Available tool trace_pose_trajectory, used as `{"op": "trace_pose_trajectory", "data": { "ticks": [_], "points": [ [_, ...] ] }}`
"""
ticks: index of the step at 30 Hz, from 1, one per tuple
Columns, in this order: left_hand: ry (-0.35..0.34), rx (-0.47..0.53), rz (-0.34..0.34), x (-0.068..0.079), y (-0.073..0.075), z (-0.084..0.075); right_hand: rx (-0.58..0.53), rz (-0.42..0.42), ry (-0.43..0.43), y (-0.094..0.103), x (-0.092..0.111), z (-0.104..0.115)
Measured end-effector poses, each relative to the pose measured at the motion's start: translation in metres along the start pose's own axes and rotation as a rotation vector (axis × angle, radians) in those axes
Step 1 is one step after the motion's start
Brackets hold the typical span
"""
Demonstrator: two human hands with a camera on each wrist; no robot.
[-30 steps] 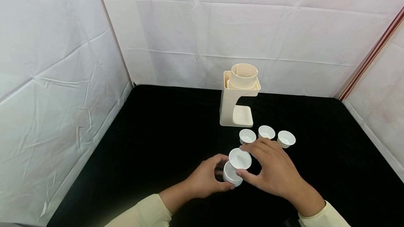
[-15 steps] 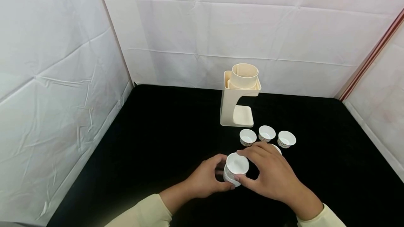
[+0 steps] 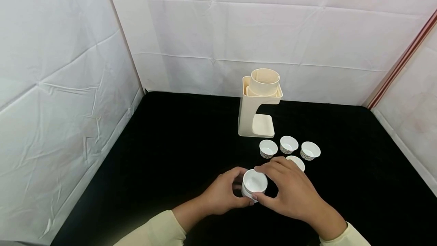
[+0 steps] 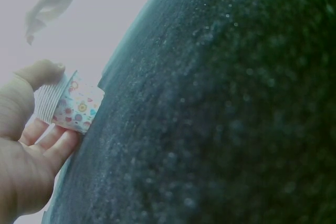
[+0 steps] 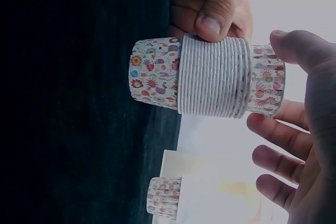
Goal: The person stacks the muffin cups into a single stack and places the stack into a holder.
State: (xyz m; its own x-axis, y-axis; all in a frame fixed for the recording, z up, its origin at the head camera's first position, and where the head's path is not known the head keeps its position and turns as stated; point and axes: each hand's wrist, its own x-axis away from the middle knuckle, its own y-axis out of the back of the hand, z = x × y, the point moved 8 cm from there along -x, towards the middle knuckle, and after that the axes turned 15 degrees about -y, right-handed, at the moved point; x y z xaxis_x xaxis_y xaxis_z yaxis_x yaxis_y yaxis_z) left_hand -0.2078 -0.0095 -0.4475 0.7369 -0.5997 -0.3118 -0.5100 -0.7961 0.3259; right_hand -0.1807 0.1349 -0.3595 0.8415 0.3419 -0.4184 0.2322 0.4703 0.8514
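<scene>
A stack of white paper baking cups (image 3: 252, 196) with a colourful flower print stands between both hands. My left hand (image 3: 223, 193) grips the stack from the left, its thumb and fingers around the layered rims (image 5: 212, 77). My right hand (image 3: 290, 194) pinches the topmost cup (image 3: 255, 180) between thumb and index finger near its rim. In the right wrist view this top cup (image 5: 266, 80) sits partly inside the stack, its printed side still showing above the rims. The other fingers of the right hand are spread beside it.
Several single baking cups stand upright beyond my right hand: one left (image 3: 268, 149), one middle (image 3: 288, 144), one right (image 3: 310, 150), and a nearer one (image 3: 296, 163) partly covered by the hand. A cream plastic holder (image 3: 248, 117) stands behind them on the black cloth (image 3: 184, 136).
The right hand has moved down and slightly left, bringing its cup from above the stack's edge into line over it. The nearer single cup has come into view. The left hand stays put.
</scene>
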Motion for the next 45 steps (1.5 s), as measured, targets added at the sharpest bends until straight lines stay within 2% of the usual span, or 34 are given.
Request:
{"op": "trace_pose_trajectory", "data": {
  "ticks": [30, 45],
  "points": [
    [-0.016, -0.012, -0.002, -0.001, 0.000, -0.001, 0.018, 0.036, 0.001, -0.016, 0.005, -0.006],
    [-0.008, -0.018, -0.004, 0.000, 0.001, -0.001, 0.051, 0.026, -0.023, -0.003, 0.003, -0.015]
  ]
}}
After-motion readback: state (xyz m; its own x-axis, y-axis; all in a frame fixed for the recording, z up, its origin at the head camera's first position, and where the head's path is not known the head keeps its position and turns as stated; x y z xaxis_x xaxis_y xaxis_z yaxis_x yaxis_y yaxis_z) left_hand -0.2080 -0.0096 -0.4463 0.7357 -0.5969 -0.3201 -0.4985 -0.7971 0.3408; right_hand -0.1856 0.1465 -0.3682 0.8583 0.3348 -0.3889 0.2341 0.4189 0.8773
